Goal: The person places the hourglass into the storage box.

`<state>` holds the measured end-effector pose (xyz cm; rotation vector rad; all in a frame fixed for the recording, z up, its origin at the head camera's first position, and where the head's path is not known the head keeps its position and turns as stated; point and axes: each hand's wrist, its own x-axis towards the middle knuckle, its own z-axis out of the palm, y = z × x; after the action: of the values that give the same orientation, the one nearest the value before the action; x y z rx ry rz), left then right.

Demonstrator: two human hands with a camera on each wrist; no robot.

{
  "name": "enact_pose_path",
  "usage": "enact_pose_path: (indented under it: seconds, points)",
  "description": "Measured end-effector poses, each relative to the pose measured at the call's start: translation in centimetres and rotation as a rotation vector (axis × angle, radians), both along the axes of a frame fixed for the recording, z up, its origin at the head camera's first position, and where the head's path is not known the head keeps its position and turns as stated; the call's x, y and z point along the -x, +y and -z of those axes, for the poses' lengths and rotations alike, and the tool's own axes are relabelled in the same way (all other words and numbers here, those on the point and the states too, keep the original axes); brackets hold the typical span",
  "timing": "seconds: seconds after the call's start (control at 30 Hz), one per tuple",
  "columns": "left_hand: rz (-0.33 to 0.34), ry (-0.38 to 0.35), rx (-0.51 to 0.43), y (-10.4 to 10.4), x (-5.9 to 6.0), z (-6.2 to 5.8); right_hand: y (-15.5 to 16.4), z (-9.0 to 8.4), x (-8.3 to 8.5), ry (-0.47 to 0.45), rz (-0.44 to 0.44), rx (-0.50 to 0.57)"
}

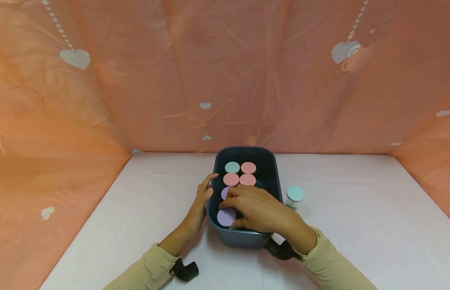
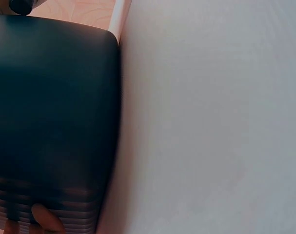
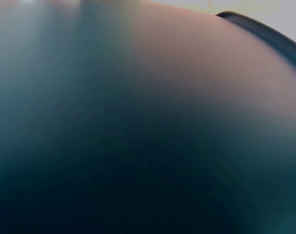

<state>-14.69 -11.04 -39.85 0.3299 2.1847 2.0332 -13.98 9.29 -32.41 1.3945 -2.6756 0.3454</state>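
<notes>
A dark blue-grey bin stands lengthwise on the table, with several round-lidded jars inside in two columns. Toward its far end are a mint lid and pink lids. My right hand reaches in over the right rim. Its finger and thumb pinch a jar with a purple lid near the front; another purple lid shows partly behind the fingers. What lies under the palm is hidden. My left hand rests against the bin's left side, fingertips touching the ridged outer wall.
A clear jar with a mint lid stands on the table just right of the bin. White cloth covers the table. Orange sheeting hangs behind and at both sides. Black wrist straps or mounts hang below both wrists.
</notes>
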Motion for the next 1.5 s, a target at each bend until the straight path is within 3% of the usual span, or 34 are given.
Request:
enact_pose_path:
  seconds: [0.6,0.8,1.07,1.5]
  points:
    - [-0.006,-0.003,0.022,-0.1,0.1,0.0,0.9,-0.7,-0.2,-0.079,0.067,-0.002]
    - [-0.02,-0.007,0.022,-0.1,0.2,0.1,2.4,-1.9,-0.4,-0.054,0.06,0.098]
    - [-0.028,-0.003,0.021,0.0,0.3,0.3,5.7,-3.5,0.1,-0.065,0.169,0.287]
    - [-0.024,0.003,0.027,-0.1,0.2,0.3,10.0,-4.0,1.4,-0.157,0.31,0.364]
